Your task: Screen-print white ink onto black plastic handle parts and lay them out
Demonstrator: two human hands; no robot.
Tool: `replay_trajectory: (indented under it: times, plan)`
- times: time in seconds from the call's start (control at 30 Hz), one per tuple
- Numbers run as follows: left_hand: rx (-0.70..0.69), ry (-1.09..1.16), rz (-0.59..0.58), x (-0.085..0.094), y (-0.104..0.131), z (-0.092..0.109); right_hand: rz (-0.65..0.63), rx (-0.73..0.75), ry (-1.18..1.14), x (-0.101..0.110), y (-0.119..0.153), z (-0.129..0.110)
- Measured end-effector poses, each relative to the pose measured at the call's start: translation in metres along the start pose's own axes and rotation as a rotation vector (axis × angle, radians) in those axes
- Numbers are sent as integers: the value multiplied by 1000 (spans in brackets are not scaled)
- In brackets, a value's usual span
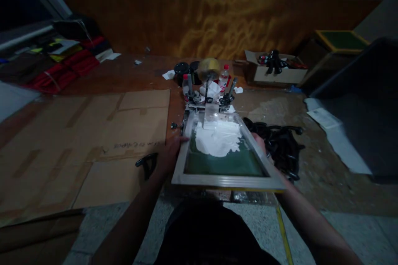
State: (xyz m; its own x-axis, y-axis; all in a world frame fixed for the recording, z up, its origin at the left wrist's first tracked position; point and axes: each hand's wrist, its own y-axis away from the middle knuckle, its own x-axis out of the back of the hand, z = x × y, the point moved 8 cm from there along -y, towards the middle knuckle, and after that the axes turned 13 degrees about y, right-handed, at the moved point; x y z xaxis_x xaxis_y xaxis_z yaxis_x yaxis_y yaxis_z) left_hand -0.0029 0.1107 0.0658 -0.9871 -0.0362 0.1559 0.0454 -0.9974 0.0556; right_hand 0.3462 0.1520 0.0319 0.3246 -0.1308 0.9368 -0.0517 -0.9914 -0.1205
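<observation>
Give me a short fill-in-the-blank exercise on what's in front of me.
1. White paste lies on the framed screen's ____ mesh.
2. Both bottles have ____ caps.
3. Compared with the left hand, the ____ hand is nearer the black pile.

Missing words: green; red; right.

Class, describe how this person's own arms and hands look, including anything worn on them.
The left hand looks ungloved; so does what shows of the right hand, which is partly hidden. No sleeves show on the forearms. It is too dim to make out rings or markings.
</observation>
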Motion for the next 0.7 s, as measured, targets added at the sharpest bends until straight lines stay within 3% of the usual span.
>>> replay_trajectory:
  times: [0.07, 0.17, 0.23, 0.3, 0.37, 0.43, 0.53, 0.6, 0.7]
  plan:
    - [66, -22, -43, -5, 13, -38, 97, 0, 19, 17, -20, -2]
    - [162, 19, -71, -17, 19, -88, 184, 227, 104, 26, -39, -62]
    - [157, 12, -76, -24, 16, -107, 71, 395, 219, 11, -41, -113]
    - [120, 2, -86, -28, 12, -116, -148, 465, 342, -14, -31, -143]
    - [114, 6, -100, -30, 9, -120, -323, 491, 414, -32, -10, -152]
    - [126, 13, -106, -29, 9, -123, -399, 565, 424, -38, 15, -151]
    - [149, 24, -105, -28, 10, -126, -453, 800, 361, -35, 48, -147]
    - [157, 40, -108, -28, 11, -127, -479, 914, 314, -31, 55, -147]
    - [163, 67, -96, -28, 10, -126, -390, 865, 292, -28, 47, -148]
